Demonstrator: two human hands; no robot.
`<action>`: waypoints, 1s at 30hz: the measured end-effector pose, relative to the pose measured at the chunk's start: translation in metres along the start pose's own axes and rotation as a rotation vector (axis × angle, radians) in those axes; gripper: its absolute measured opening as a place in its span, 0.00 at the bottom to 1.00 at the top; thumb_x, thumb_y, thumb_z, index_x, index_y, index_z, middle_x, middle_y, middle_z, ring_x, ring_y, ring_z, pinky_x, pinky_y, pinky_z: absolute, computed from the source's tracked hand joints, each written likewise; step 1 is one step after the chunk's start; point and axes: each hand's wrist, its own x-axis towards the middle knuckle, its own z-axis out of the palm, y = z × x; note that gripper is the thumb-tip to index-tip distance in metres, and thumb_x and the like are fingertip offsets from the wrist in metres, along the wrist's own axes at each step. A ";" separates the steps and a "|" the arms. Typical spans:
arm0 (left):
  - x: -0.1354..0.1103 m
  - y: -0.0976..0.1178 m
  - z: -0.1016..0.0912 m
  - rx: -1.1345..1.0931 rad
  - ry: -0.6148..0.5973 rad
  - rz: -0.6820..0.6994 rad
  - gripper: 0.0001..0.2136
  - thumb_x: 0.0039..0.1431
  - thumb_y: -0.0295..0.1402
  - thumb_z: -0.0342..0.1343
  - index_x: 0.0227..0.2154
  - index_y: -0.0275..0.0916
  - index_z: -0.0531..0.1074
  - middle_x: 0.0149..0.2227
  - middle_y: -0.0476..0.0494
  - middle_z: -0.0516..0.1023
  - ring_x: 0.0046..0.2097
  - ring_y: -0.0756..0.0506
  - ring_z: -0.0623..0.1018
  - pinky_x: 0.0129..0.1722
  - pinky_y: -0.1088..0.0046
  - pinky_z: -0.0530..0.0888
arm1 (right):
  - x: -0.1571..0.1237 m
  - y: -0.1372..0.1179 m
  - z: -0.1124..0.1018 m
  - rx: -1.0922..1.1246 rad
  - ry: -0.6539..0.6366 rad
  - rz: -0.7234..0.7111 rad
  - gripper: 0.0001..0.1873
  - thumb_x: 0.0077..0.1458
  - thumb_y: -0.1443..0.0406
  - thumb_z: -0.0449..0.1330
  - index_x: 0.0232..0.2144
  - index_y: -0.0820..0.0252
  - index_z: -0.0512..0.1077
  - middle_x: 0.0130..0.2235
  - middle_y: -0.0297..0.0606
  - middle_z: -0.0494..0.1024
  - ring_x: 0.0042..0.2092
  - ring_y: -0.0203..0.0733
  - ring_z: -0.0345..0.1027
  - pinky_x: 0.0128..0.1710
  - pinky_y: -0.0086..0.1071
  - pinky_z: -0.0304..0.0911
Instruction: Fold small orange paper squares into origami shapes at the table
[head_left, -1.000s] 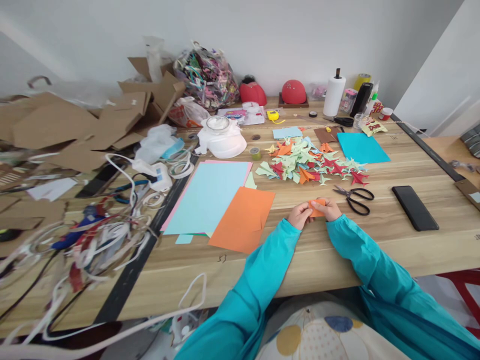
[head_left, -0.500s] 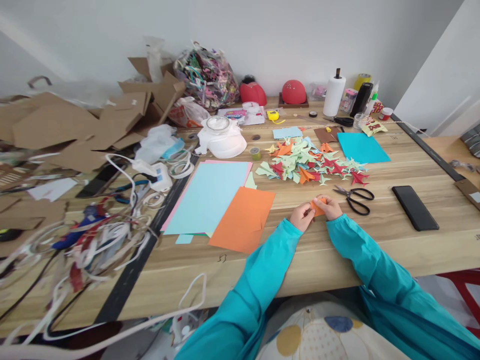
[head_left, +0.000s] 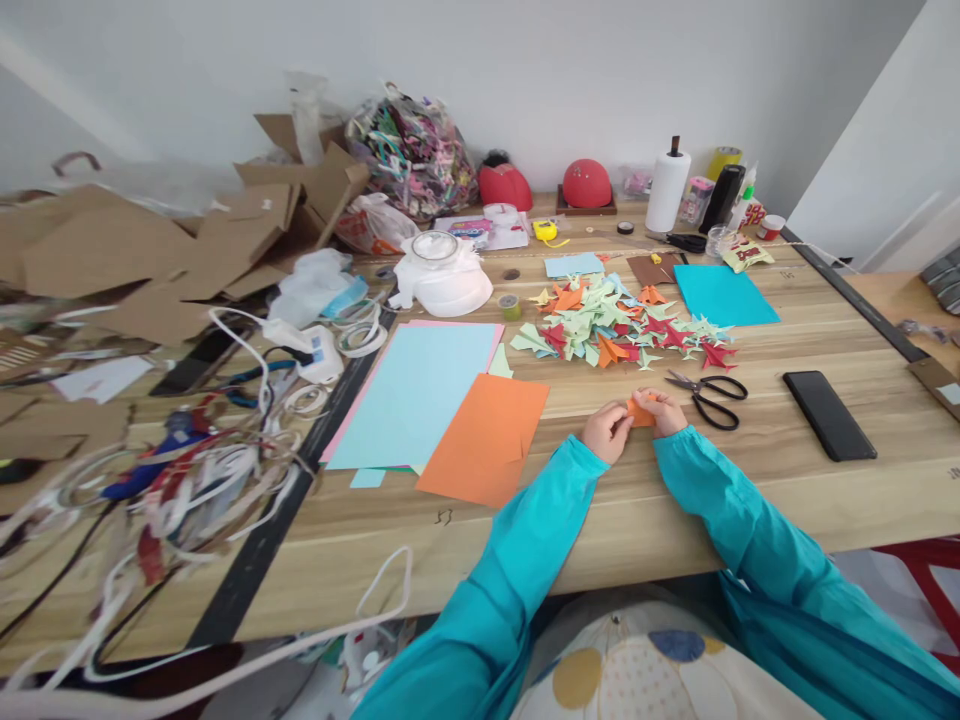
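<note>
Both hands meet over a small orange piece point(head_left: 639, 413) lying low on the surface point(head_left: 750, 480), just left of the scissors point(head_left: 709, 392). Compared with a second ago, the piece looks narrower and sits slightly further right. The right hand point(head_left: 665, 412) now curls over its far edge and the left hand point(head_left: 606, 432) pinches its near corner. Each grip is pressed on the paper, so the fold seems to be getting tighter. A heap of folded figures point(head_left: 622, 330) lies beyond.

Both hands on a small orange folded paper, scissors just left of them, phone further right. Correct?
No: in the head view the scissors lie just right of the left hand and right hand, not left of them. Both do hold the small orange folded paper, and the phone lies further right.
</note>
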 end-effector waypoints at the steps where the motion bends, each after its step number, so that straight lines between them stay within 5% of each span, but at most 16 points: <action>1: 0.000 0.000 0.000 -0.011 0.009 -0.014 0.08 0.55 0.33 0.47 0.22 0.38 0.64 0.26 0.45 0.67 0.29 0.49 0.66 0.29 0.73 0.63 | 0.000 0.000 0.000 -0.001 0.004 -0.007 0.17 0.37 0.55 0.64 0.15 0.60 0.66 0.22 0.32 0.67 0.25 0.33 0.58 0.27 0.30 0.57; 11: 0.001 0.002 0.000 -0.151 0.041 -0.141 0.13 0.52 0.38 0.52 0.18 0.36 0.67 0.21 0.48 0.67 0.25 0.51 0.65 0.25 0.75 0.62 | -0.005 -0.009 0.008 -0.126 -0.036 -0.023 0.15 0.34 0.56 0.66 0.18 0.61 0.69 0.23 0.32 0.71 0.26 0.33 0.62 0.28 0.29 0.59; 18: 0.003 0.002 -0.002 -0.143 0.019 -0.134 0.14 0.51 0.38 0.52 0.16 0.36 0.67 0.21 0.46 0.68 0.25 0.51 0.66 0.24 0.75 0.63 | -0.007 -0.011 0.008 -0.013 -0.067 0.041 0.16 0.35 0.57 0.66 0.15 0.61 0.65 0.29 0.37 0.77 0.32 0.38 0.69 0.35 0.32 0.63; 22: 0.003 0.002 -0.003 -0.156 -0.015 -0.091 0.16 0.53 0.39 0.51 0.13 0.37 0.66 0.22 0.44 0.70 0.31 0.48 0.70 0.31 0.72 0.68 | -0.006 -0.009 0.006 0.055 -0.054 0.111 0.18 0.31 0.57 0.68 0.14 0.61 0.64 0.21 0.34 0.75 0.26 0.37 0.68 0.27 0.31 0.63; 30: 0.003 0.003 -0.002 -0.107 -0.072 -0.003 0.15 0.55 0.36 0.48 0.17 0.37 0.68 0.24 0.43 0.70 0.34 0.47 0.72 0.36 0.71 0.69 | -0.006 -0.010 0.007 0.168 -0.092 0.184 0.20 0.32 0.57 0.67 0.13 0.59 0.60 0.23 0.35 0.76 0.16 0.37 0.63 0.13 0.33 0.59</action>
